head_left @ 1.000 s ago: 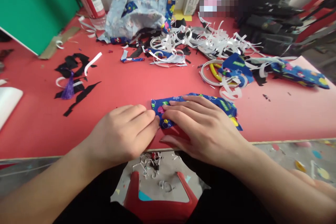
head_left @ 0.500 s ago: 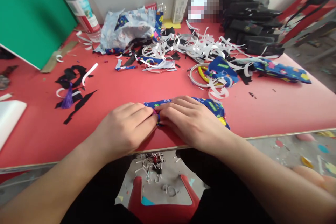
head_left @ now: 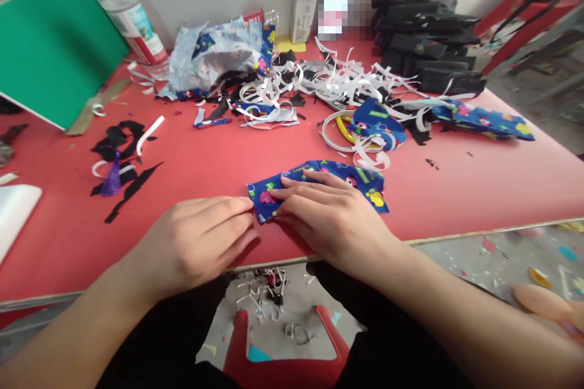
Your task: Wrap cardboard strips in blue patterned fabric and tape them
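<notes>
A dark blue fabric piece point(head_left: 371, 185) with a pink, yellow and green cartoon print lies lengthwise near the table's front edge. My right hand point(head_left: 328, 209) rests across its middle, fingers stretched out and slightly spread, pressing down on the cloth. At the left end of the fabric is my left hand point(head_left: 205, 237), its fingers held together and the tips pinched at the cloth's edge; the thumb is hidden. Fabric shows flat and open between the two hands.
Behind lie white strips point(head_left: 347, 82), a blue scrap point(head_left: 378, 124) on a yellow ring, another printed piece point(head_left: 488, 121) and stacked black pieces point(head_left: 424, 42). A plastic bottle point(head_left: 137, 24), carton point(head_left: 304, 6), green board point(head_left: 59, 42) and purple tassel point(head_left: 112, 176) stand or lie around.
My left hand has moved left and away from my right hand, which stays on the fabric. The fabric's left part, covered and bunched before, now shows flattened out.
</notes>
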`<state>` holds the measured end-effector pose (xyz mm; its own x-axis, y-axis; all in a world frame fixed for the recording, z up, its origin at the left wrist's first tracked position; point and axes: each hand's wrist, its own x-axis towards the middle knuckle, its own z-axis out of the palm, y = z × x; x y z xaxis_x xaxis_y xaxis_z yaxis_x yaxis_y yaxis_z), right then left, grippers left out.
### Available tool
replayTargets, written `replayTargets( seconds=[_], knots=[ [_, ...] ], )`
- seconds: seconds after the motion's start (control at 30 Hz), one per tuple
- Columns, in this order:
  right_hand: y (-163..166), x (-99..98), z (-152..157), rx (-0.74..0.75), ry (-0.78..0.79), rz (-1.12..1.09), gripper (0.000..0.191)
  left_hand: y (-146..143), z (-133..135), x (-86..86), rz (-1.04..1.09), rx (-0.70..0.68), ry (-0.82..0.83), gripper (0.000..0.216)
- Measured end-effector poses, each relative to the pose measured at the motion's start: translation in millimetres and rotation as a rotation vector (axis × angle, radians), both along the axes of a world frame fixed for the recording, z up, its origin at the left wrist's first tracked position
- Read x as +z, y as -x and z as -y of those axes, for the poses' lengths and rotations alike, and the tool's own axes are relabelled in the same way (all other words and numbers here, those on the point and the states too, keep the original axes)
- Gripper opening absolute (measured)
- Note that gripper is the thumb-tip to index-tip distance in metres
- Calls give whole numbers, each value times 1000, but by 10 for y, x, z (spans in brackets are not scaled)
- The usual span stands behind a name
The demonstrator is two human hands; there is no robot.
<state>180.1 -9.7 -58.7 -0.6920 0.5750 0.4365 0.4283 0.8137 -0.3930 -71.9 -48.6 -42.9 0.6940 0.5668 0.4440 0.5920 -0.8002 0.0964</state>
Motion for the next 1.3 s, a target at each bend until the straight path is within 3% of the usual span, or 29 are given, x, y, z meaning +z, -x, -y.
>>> replayTargets(
  seconds=[0.13,0.33,0.5,0.87,1.13,1.3],
  knots=[
    [-82,1,18,-32,-14,36,15,100,99,-23,-76,18,109,35],
    [32,-41,115,-91,-80,0,12,57,158,-65,-94,19,151,40],
    [147,-28,212,-239,42,-73,8,10,154,-57,-110,34,138,38],
    [202,-47,336,-295,167,-85,10,-4,204,-63,-113,67,164,41],
    [224,-113,325,-200,-115,20,13,-5,214,-90,-112,74,166,41],
    [111,-50,219,-110,-126,86,15,18,220,-79,-118,83,176,44]
  ],
)
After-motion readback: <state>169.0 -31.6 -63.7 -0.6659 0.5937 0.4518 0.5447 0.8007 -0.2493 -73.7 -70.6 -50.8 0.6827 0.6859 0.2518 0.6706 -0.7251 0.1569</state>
